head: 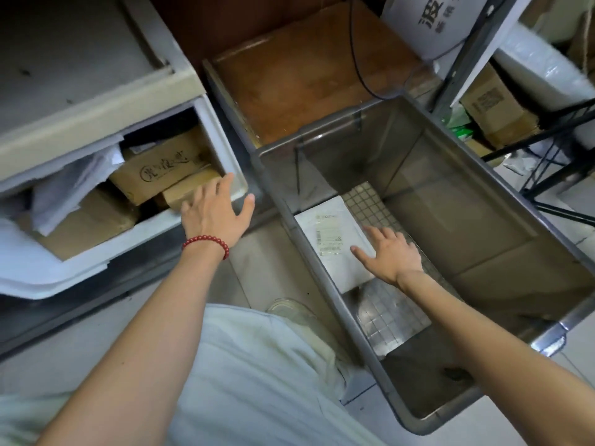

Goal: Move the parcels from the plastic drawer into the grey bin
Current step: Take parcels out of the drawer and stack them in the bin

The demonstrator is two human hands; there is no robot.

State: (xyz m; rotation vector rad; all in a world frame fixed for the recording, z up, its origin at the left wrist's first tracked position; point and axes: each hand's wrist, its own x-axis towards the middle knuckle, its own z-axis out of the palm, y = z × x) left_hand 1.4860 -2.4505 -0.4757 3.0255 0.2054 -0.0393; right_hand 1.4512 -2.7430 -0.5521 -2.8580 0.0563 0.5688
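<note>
The pulled-out white plastic drawer [209, 117] at the left holds several parcels: a brown carton with a round logo [161, 169], a small tan box [188, 191], another carton [87, 220] and white bags [64, 185]. My left hand [215, 210], with a red bead bracelet, reaches over the drawer's front corner, fingers spread above the small tan box, holding nothing. The grey bin [483, 226] stands on the floor at the right. A white padded parcel with a label [331, 239] lies flat on its bottom. My right hand [391, 252] rests open on that parcel.
A brown wooden tray [306, 75] sits behind the bin. A metal shelf [476, 59] at the right carries cardboard boxes [492, 104] and white bags [541, 72]. A black cable [357, 59] hangs over the wood. My knee in pale cloth [241, 365] is below.
</note>
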